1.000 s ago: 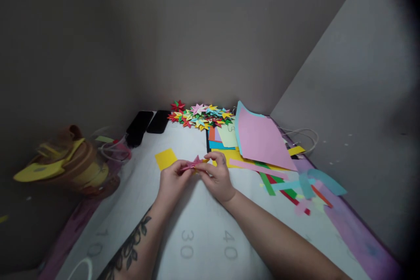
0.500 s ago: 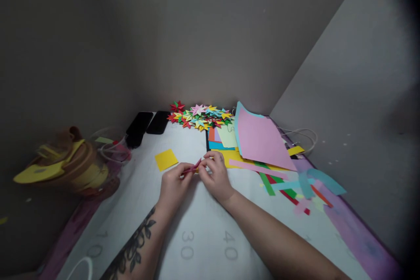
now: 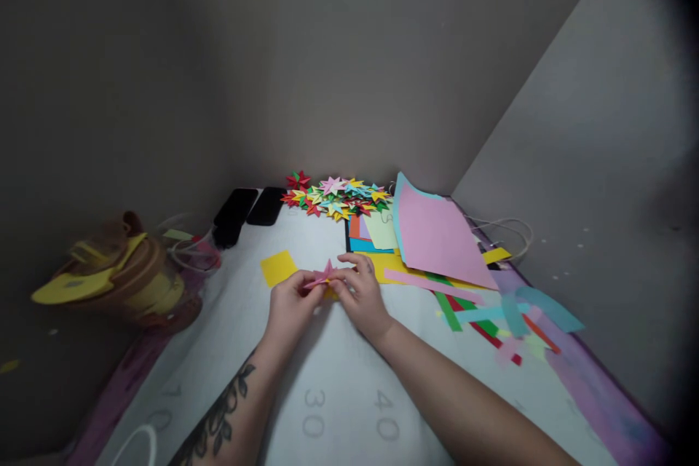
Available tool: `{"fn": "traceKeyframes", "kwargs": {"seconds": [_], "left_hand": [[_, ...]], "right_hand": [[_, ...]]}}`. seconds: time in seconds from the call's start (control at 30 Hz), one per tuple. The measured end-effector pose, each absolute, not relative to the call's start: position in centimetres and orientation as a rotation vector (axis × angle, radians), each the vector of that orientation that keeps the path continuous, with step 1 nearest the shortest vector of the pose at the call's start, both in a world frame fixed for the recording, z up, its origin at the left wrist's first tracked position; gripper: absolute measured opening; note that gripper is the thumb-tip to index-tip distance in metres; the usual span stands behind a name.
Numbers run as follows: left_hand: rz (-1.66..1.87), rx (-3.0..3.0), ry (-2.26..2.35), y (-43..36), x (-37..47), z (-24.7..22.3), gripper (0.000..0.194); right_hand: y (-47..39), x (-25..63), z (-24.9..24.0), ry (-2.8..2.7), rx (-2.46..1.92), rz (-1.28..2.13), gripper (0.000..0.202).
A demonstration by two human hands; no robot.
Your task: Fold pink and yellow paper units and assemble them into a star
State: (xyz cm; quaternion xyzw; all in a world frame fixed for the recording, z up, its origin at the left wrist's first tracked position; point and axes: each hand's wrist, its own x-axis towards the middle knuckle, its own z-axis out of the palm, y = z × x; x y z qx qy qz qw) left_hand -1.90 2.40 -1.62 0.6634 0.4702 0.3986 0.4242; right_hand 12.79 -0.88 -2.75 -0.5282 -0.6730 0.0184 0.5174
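Note:
A small folded paper star (image 3: 326, 273), pink with some yellow, is pinched between both hands just above the white table covering. My left hand (image 3: 290, 303) grips its left side between thumb and fingers. On the opposite side, my right hand (image 3: 361, 296) has thumb and index finger closed on the star, while another finger lifts away. Parts of the star are hidden behind the fingertips. A yellow paper square (image 3: 277, 267) lies just beyond my left hand. Farther back is a heap of many-coloured folded paper stars (image 3: 338, 196).
Two black phones (image 3: 234, 212) lie at the back left. Pink and blue sheets (image 3: 440, 233) rest over coloured papers on the right, beside scattered paper strips (image 3: 480, 313). A brown bucket-like container (image 3: 117, 277) with yellow pieces stands left. Grey walls border the table.
The pink paper star has turned between my fingers, so its points now show more. Both hands stay close together. The view has shifted slightly.

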Motion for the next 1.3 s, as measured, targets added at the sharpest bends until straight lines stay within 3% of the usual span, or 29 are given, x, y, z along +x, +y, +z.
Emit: {"fn": "traceKeyframes", "kwargs": {"seconds": [0.37,0.53,0.7,0.87,1.07,1.2,1.3], "left_hand": [[0.986,1.646,1.135,2.3,-1.8,-1.5,0.014],[0.957,1.552,1.078,2.2,-1.6,-1.4,0.015],[0.91,1.401,1.012,2.0,-1.2,-0.9,0.016],[0.891,1.342,1.013,2.0,-1.1,-0.8,0.018],[1.005,1.171,1.027,2.4,-1.4,-1.2,0.028],[1.025,1.149,0.973,2.5,-1.4,-1.2,0.025],[0.994,1.199,0.918,2.5,-1.4,-1.1,0.026]], "right_hand": [[-0.9,12.7,-2.5,-1.699,-1.303,0.096,0.011],[-0.7,12.5,-2.6,-1.546,-1.268,0.383,0.007],[-0.3,12.0,-3.0,-1.165,-1.236,0.683,0.026],[-0.4,11.8,-3.0,-1.097,-1.163,0.886,0.027],[-0.2,11.9,-3.6,-1.084,-1.173,0.76,0.052],[-0.2,11.9,-3.8,-1.065,-1.122,0.924,0.042],[-0.4,12.0,-3.5,-1.114,-1.159,0.851,0.035]]}}
